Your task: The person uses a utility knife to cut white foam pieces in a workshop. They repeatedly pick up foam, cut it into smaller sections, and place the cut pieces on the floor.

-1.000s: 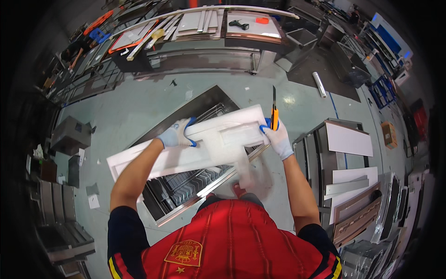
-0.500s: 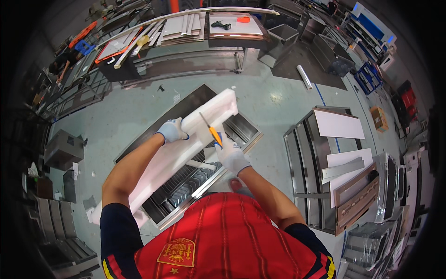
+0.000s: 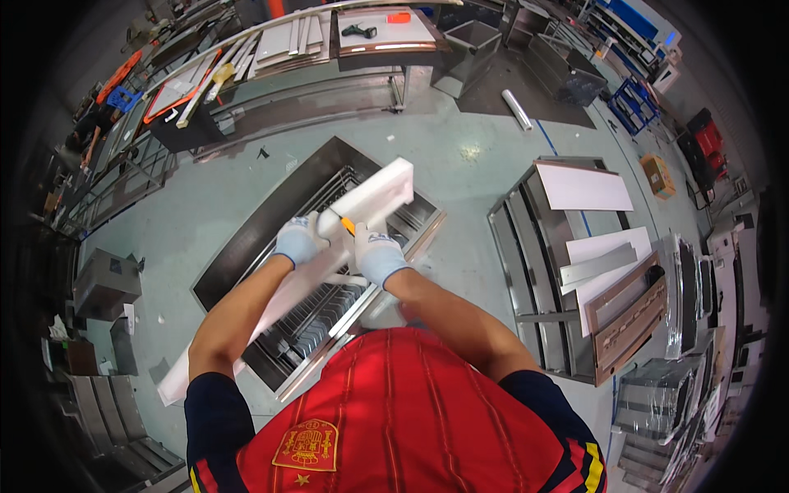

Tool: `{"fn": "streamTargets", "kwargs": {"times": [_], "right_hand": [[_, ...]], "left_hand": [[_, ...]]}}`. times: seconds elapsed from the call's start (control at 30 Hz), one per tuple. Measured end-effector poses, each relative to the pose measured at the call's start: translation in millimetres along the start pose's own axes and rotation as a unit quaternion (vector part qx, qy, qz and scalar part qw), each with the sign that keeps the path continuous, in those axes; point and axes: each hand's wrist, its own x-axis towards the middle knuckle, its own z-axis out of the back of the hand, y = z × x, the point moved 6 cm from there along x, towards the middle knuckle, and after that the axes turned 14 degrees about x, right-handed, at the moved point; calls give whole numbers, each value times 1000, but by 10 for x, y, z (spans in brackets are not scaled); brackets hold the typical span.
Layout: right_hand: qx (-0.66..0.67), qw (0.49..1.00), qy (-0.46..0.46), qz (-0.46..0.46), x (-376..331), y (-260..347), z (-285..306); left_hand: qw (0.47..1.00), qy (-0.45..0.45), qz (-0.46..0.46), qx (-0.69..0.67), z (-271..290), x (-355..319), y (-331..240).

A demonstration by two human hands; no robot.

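A long white foam strip (image 3: 374, 191) lies slantwise over an open metal cabinet (image 3: 238, 246) on the floor. My gloved left hand (image 3: 301, 238) is closed around the foam, about midway along it. In my gloved right hand (image 3: 380, 256) I grip an orange-handled utility knife (image 3: 348, 225). Its blade meets the foam just right of my left hand, and I cannot tell how deep it goes. Bent metal racks (image 3: 304, 324) show inside the cabinet beneath the foam.
At right stands a metal frame (image 3: 526, 246) bearing white panels (image 3: 583, 187) and metal strips. Across the far side runs a workbench (image 3: 288, 78) with strips, boards and a cordless drill (image 3: 358, 31). A wrapped roll (image 3: 517, 110) lies on the floor; a metal box (image 3: 107, 283) stands at left.
The knife has moved left and down, from above the foam to touching it near my left hand. More of the cabinet's far side shows now. The whole view has shifted slightly.
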Motion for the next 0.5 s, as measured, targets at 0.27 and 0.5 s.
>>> {"fn": "streamTargets", "kwargs": {"times": [0.27, 0.5], "right_hand": [[-3, 999, 25, -27, -85, -306, -137], [0, 996, 66, -67, -310, -634, -320]], "left_hand": [[999, 0, -9, -35, -138, -53, -242], [997, 34, 25, -64, -449, -84, -147]]}}
